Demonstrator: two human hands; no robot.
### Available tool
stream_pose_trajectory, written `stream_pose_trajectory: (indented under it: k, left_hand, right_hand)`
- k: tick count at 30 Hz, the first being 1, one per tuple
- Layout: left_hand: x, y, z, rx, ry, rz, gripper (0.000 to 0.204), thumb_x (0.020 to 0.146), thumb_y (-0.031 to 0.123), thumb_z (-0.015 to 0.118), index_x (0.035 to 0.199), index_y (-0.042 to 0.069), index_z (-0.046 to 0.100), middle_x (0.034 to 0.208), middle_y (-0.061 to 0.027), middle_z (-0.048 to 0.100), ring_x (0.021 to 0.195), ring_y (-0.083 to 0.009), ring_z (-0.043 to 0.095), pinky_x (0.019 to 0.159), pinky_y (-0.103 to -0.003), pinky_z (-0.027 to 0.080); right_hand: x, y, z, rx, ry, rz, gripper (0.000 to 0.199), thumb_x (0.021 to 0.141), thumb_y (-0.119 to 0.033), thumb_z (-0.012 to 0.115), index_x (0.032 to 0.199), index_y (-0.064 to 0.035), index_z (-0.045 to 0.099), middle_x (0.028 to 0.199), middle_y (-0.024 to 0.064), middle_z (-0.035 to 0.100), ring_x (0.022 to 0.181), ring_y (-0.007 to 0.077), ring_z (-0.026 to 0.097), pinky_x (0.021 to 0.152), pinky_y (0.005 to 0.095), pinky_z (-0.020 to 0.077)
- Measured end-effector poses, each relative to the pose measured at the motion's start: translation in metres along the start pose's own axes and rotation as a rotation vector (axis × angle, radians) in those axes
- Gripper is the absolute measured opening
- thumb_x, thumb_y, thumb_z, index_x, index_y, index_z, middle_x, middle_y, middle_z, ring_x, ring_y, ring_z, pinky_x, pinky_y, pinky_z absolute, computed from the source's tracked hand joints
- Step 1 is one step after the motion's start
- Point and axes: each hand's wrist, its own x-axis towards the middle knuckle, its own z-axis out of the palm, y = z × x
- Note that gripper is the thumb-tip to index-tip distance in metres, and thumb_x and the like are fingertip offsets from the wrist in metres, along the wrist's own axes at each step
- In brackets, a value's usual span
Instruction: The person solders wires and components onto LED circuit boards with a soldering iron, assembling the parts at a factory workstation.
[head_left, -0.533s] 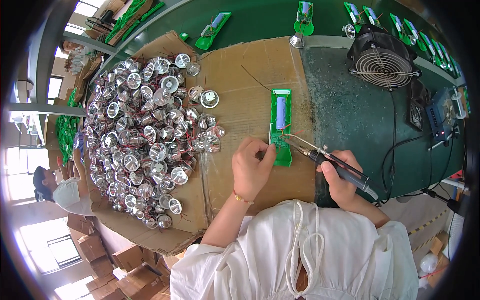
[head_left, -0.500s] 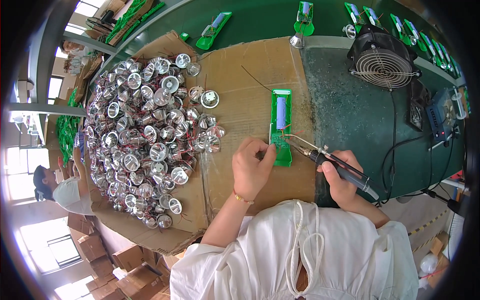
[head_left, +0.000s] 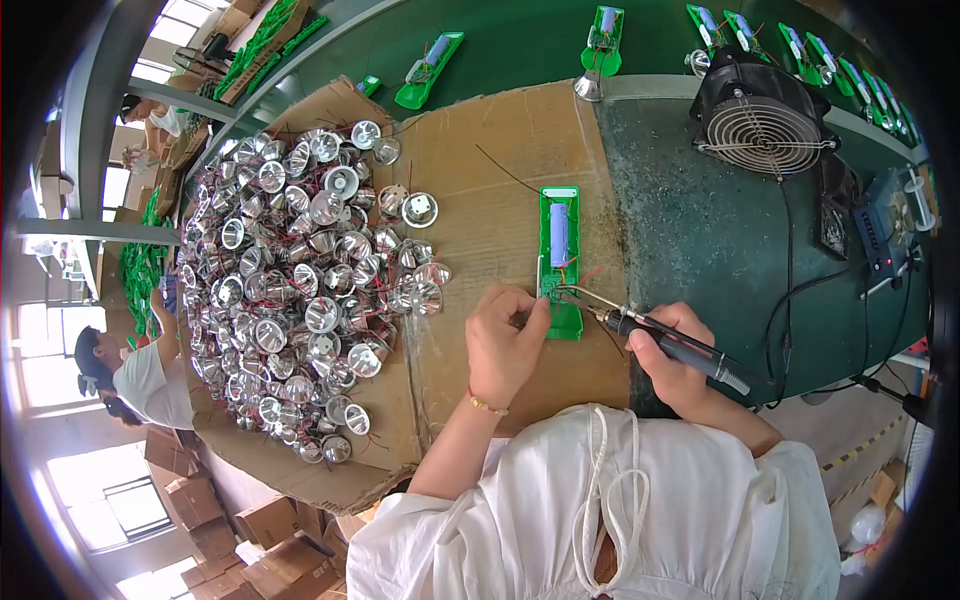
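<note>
On the cardboard before me lies a long green plastic housing with a blue cylindrical battery in its upper half. Below the battery sits a small green circuit board with thin red wires. My left hand has thumb and forefinger pinched together at the board's left edge; whatever they hold is hidden. My right hand grips a dark soldering iron with a thin feed tube along it. Its tip reaches the board, close to my left fingertips; exact contact is too small to tell.
A heap of shiny reflector cups with red wires covers the left of the cardboard sheet. At the right stand a black fan, a blue soldering station and cables. Other green housings line the far side. A co-worker is at left.
The iron's tip has shifted slightly left and down onto the board, nearer my left fingertips. The view has moved a little. Both hands keep their grip.
</note>
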Motion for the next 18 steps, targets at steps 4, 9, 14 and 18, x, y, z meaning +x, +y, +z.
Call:
stream_pose_trajectory:
  k: [4, 9, 14, 18]
  left_hand:
    - [-0.001, -0.002, 0.0, -0.007, 0.0, -0.002, 0.011, 0.074, 0.007, 0.064, 0.069, -0.001, 0.059, 0.071, -0.0097, 0.057, 0.056, -0.0181, 0.056, 0.053, -0.028, 0.044]
    - [-0.001, 0.0, 0.0, -0.004, -0.007, -0.012, 0.01, 0.074, 0.006, 0.064, 0.069, -0.001, 0.059, 0.071, -0.0098, 0.057, 0.056, -0.018, 0.056, 0.053, -0.028, 0.044]
    - [0.0, 0.001, -0.001, -0.022, -0.009, -0.011, 0.01, 0.074, 0.006, 0.064, 0.069, -0.001, 0.059, 0.071, -0.0101, 0.057, 0.056, -0.0179, 0.056, 0.053, -0.028, 0.044]
    - [-0.001, 0.002, -0.001, 0.003, -0.001, -0.013, 0.011, 0.074, 0.006, 0.064, 0.068, -0.001, 0.06, 0.071, -0.0102, 0.058, 0.055, -0.0178, 0.055, 0.052, -0.028, 0.044]
  right_hand:
    - [-0.001, 0.001, 0.0, -0.006, 0.004, -0.01, 0.014, 0.08, -0.009, 0.063, 0.083, -0.0001, 0.053, 0.062, 0.0019, 0.058, 0.053, 0.0047, 0.052, 0.048, 0.0213, 0.0418]
    - [-0.001, 0.0, -0.002, -0.06, -0.025, -0.036, 0.014, 0.08, -0.009, 0.064, 0.083, -0.0002, 0.053, 0.062, 0.0024, 0.058, 0.054, 0.0055, 0.052, 0.049, 0.0219, 0.0422]
    - [-0.003, 0.004, -0.006, -0.028, 0.05, -0.089, 0.016, 0.081, -0.011, 0.063, 0.084, -0.0001, 0.052, 0.067, 0.005, 0.061, 0.056, 0.0079, 0.054, 0.052, 0.0236, 0.0435]
    - [-0.004, -0.005, -0.012, -0.031, 0.028, 0.003, 0.018, 0.082, -0.012, 0.06, 0.085, 0.0009, 0.048, 0.069, 0.0103, 0.06, 0.062, 0.013, 0.056, 0.059, 0.0265, 0.0455]
